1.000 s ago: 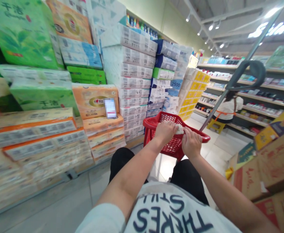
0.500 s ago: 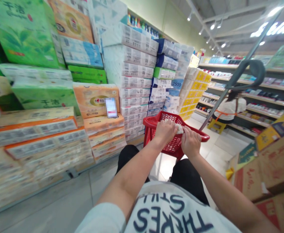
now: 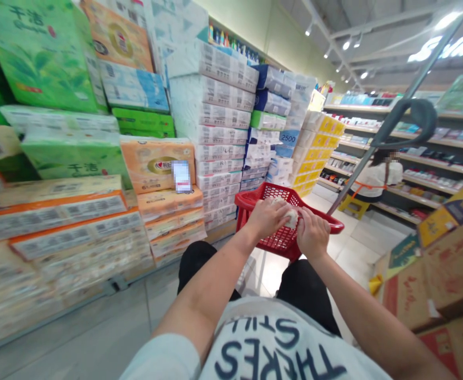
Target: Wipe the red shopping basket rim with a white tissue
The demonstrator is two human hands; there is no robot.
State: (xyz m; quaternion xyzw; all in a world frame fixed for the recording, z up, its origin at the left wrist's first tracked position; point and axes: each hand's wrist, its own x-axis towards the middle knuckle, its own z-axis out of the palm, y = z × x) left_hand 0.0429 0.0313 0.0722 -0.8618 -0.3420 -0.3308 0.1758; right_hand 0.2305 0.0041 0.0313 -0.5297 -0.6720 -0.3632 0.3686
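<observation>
A red plastic shopping basket [image 3: 273, 240] with a perforated wall stands just in front of my knees, with a long grey pull handle [image 3: 405, 126] slanting up to the right. My left hand [image 3: 269, 215] is closed on a whitish crumpled cloth [image 3: 292, 218] pressed to the basket's near rim. Part of the cloth is hidden under the fingers. Close beside it, my right hand [image 3: 314, 230] curls its fingers over the same rim. Whether its fingertips also touch the cloth, I cannot make out.
Stacked tissue packs [image 3: 223, 124] line the left side, with a phone [image 3: 181, 176] propped against an orange pack. Cardboard boxes [image 3: 453, 269] are piled at the right. Further back, a person [image 3: 374, 177] sits on a yellow stool [image 3: 353, 206] beside shelves.
My left hand has shifted slightly left and down along the rim, and more of the cloth shows. My left knee has moved outward. My right hand stays nearly in place.
</observation>
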